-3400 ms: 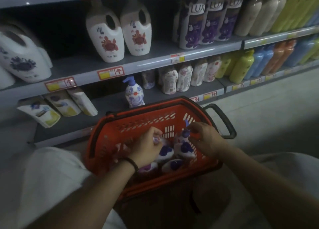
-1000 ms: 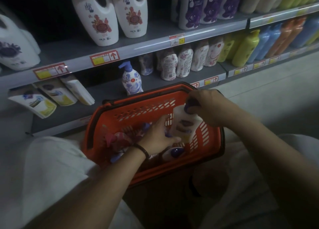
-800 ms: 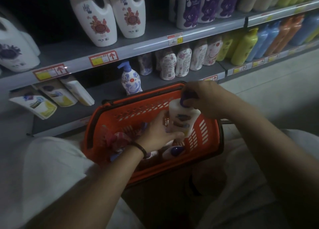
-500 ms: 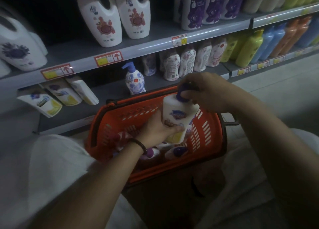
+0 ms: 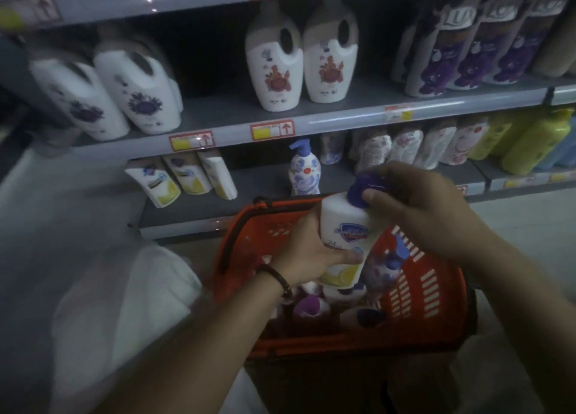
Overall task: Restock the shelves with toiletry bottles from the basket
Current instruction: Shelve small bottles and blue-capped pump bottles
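Left hand (image 5: pixel 307 251) wraps the bottle (image 5: pixel 344 239); right hand (image 5: pixel 414 208) pinches its cap (image 5: pixel 363 187). Smooth, rigid, probably weighty: grip the body.

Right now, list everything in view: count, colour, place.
basket: 1, orange, in front of lower shelf
bottle: 1, white, purple cap, held over basket
basket bottles: several, white-purple, inside basket
pump bottle: 1, white-blue, lower shelf
pouches: 3, white-yellow, lower shelf left
red-flower jugs: 2, white, middle shelf
purple-flower jugs: 2, white, middle shelf left
tall bottles: at least 3, purple-white, middle shelf right
floral bottles: row, white-pink, lower shelf right
green bottles: few, yellow-green, lower shelf far right
price tags: several, red-yellow, shelf edges
wristband: 1, dark, left wrist
left hand: grips bottle body
right hand: grips cap
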`<state>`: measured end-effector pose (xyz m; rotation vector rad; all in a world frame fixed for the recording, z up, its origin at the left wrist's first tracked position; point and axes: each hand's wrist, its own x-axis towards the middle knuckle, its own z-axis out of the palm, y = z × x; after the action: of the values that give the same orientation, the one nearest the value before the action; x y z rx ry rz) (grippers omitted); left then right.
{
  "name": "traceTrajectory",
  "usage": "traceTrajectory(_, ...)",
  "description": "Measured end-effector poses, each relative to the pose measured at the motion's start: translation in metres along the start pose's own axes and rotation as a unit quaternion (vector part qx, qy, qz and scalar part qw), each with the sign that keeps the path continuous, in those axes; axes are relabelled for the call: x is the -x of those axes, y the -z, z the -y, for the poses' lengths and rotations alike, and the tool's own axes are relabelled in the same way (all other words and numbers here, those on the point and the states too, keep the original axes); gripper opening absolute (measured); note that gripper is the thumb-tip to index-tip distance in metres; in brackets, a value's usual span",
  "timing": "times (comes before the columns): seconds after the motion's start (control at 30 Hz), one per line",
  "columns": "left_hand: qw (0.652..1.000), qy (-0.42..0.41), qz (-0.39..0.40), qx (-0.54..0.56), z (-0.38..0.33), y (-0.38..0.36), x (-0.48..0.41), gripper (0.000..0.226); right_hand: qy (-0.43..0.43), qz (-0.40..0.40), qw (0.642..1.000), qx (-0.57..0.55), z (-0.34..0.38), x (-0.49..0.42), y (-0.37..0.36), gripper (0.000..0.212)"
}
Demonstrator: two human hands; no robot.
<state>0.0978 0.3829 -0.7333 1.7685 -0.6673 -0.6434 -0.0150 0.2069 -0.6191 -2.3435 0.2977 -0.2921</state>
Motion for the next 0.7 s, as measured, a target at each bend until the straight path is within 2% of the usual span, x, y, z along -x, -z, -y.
traceTrajectory(0.1,0.999,0.003,-0.03,0.012,-0.004,0.018,0.004,0.086,-0.011,0.014,0.999,-0.034,0.004,-0.005,-0.008,0.04)
traceTrajectory(0.27,0.997,0.001,-0.067,-0.031,-0.008,0.054,0.02,0.065,0.005,0.073,0.996,-0.057,0.015,-0.014,-0.036,0.045)
traceTrajectory(0.43,0.994,-0.019,-0.105,-0.009,-0.008,0.078,0.046,0.068,0.011,0.1,0.988,-0.12,0.02,-0.012,-0.079,0.049)
traceTrajectory(0.5,0.993,-0.029,-0.116,0.012,-0.002,0.085,0.056,0.079,0.027,0.092,0.986,-0.134,0.025,-0.011,-0.095,0.053)
traceTrajectory(0.7,0.991,0.01,-0.124,0.048,0.024,0.113,0.079,0.084,0.041,0.124,0.977,-0.168,0.049,-0.017,-0.131,0.068)
